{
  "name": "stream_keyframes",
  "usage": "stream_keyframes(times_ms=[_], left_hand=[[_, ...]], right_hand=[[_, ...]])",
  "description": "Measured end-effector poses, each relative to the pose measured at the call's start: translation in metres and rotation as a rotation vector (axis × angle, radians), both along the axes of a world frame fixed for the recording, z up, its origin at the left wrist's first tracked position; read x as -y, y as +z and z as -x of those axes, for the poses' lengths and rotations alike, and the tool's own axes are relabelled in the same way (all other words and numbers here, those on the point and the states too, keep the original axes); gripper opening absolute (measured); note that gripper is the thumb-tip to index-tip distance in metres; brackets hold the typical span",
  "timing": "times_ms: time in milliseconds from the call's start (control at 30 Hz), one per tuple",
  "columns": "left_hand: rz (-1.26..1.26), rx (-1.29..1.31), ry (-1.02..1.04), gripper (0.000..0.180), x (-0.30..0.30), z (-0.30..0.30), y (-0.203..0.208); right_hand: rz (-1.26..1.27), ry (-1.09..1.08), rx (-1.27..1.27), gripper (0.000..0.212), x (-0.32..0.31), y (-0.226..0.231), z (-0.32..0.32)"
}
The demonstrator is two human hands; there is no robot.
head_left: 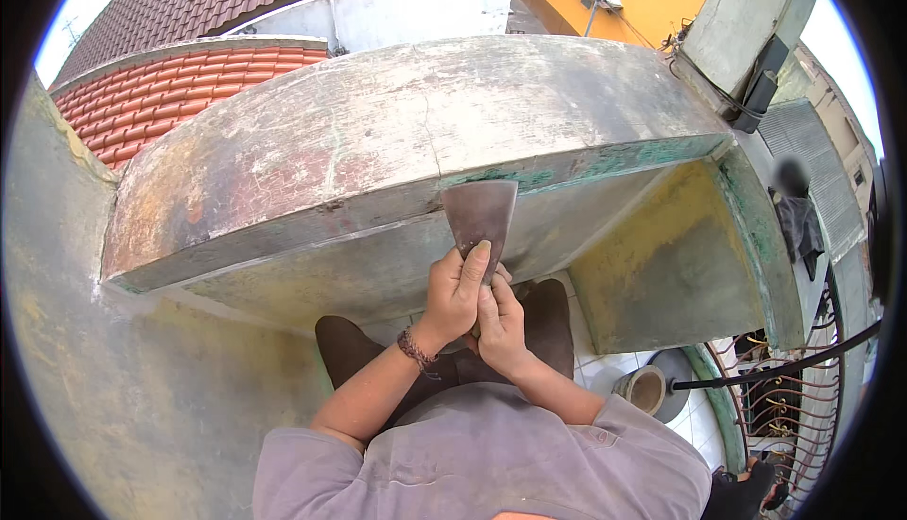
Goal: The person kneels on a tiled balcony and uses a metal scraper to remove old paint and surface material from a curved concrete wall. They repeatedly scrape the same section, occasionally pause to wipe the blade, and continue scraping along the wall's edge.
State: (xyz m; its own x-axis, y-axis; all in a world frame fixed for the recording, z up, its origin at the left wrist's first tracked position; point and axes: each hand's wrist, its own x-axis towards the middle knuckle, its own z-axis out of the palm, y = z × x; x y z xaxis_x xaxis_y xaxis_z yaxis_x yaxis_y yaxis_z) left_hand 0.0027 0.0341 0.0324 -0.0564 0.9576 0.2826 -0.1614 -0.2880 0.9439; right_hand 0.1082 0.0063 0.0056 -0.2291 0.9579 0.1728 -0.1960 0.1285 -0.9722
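A wide metal scraper [480, 214] points away from me, its flared blade edge up against the front face of the concrete ledge [378, 133]. My left hand [455, 295] is wrapped round the lower blade and handle, thumb lying along the metal. Close against it, my right hand [499, 320] also grips the tool, thumb pointing up. Both hands hide the scraper's handle. Green paint [605, 163] lines the ledge's front face to the right of the blade. Worn, patchy paint and a thin crack mark the ledge's top.
A grey pot [645, 390] stands on white tiles at the right, beside a black pole [784, 367] and a curved metal railing [794, 392]. Walls flank me on both sides. Black cables hang by the pillar [742, 19]. A person [798, 208] is farther right; tiled roofs lie beyond.
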Motion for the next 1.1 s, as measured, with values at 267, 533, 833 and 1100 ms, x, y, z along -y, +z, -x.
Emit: stream_keyframes(times_ms=[267,533,833,1100], left_hand=[[0.008,-0.017,0.020,0.039,-0.003,-0.002,-0.005],[0.005,-0.002,0.033,0.040,-0.007,0.000,-0.003],[0.044,-0.018,0.048,0.042,0.003,-0.004,-0.035],[0.004,-0.006,0.075,0.042,-0.002,-0.009,-0.040]], right_hand=[[0.063,0.067,-0.055,0.032,-0.006,0.004,-0.001],[0.030,0.121,-0.089,0.036,-0.012,-0.003,-0.001],[0.098,0.113,0.014,0.034,-0.005,-0.036,-0.012],[-0.017,0.081,0.086,0.030,-0.016,-0.040,-0.017]])
